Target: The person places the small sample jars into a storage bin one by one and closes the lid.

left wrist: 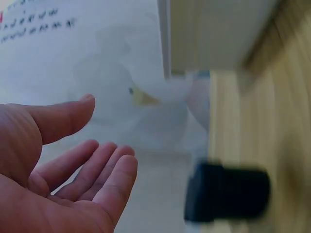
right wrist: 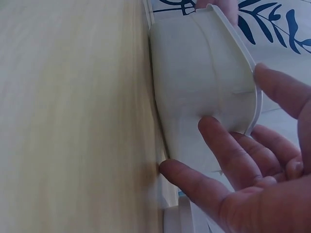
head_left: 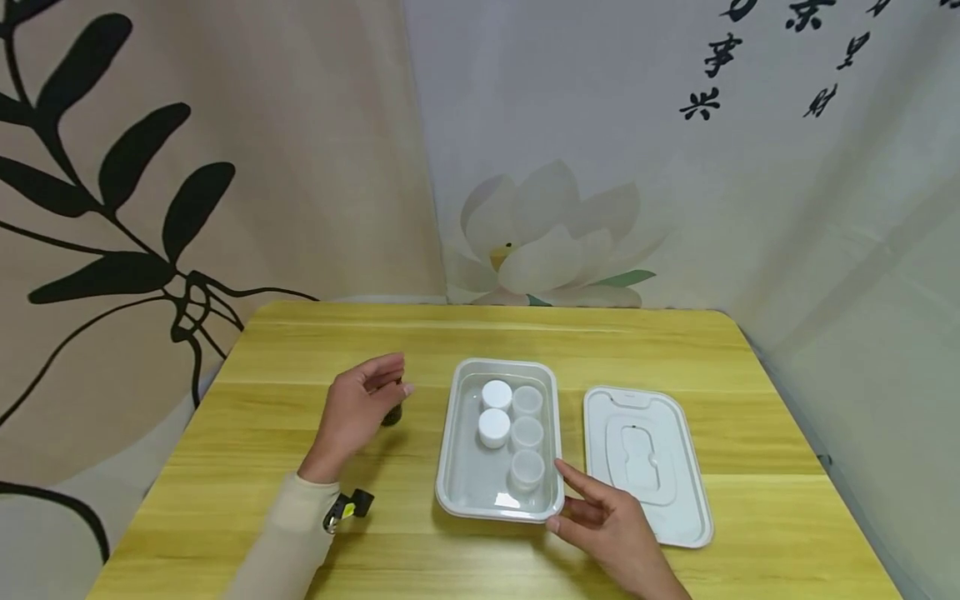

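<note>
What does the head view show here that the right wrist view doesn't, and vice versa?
Head only: two white-topped containers and three translucent containers inside the white tub, plus the full top of the lid.
Right wrist only: the broad outer wall beside the right hand.
Both: the tub, the right hand touching it, the left hand (partly, at right wrist), table and leaf print.
</note>
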A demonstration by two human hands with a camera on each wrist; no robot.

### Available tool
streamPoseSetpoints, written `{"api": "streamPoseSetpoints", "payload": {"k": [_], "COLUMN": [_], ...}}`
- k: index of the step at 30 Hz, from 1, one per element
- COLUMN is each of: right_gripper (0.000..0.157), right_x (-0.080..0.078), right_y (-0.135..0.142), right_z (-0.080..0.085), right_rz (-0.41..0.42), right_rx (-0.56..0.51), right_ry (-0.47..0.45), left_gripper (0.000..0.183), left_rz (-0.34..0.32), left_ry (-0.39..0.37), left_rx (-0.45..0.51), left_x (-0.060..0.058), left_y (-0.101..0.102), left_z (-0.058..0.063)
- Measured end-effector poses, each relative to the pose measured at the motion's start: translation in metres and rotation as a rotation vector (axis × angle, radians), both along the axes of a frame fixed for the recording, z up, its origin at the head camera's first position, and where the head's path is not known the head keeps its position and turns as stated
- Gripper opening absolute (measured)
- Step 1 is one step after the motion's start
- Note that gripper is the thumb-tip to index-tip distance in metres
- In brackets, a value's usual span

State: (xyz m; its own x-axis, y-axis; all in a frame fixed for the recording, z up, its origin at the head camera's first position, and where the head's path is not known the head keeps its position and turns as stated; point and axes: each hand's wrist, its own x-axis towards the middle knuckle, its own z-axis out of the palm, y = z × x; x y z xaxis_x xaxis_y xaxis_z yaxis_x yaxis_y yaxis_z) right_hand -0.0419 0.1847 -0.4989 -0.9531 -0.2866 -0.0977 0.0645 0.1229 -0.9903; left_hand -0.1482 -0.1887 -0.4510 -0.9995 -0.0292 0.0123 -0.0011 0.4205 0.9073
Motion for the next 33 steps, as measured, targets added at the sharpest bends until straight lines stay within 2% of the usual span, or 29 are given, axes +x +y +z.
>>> {"api": "streamPoseSetpoints", "payload": {"k": [6, 11, 17, 23, 33], "right_gripper": [0.073, 0.073, 0.075, 0.077, 0.089], "right_x": [0.000, 0.000, -0.001, -0.001, -0.001], "right_y": [0.000, 0.001, 0.000, 0.001, -0.003], "right_z": [0.001, 0.001, 0.000, 0.001, 0.002], "right_rz": [0.000, 0.002, -0.008, -0.016, -0.041], "right_rx": [0.013, 0.015, 0.011, 0.013, 0.040], "right_ry": [0.016, 0.026, 0.004, -0.023, -0.040], "left_gripper": [0.058, 0.071, 0.075, 0.068, 0.062], "left_rz": [0.079, 0.087, 0.063, 0.078, 0.083], "left_ry": [-0.052, -0.124, -0.179, -0.172, -0.170], "left_rx": [0.005, 0.052, 0.088, 0.038, 0.058], "left_x": [0.009, 0.014, 0.012, 0.009, 0.009], "left_y": [-0.036, -0.049, -0.050, -0.043, -0.038], "left_z": [-0.014, -0.029, -0.048, -0.054, -0.058]}}
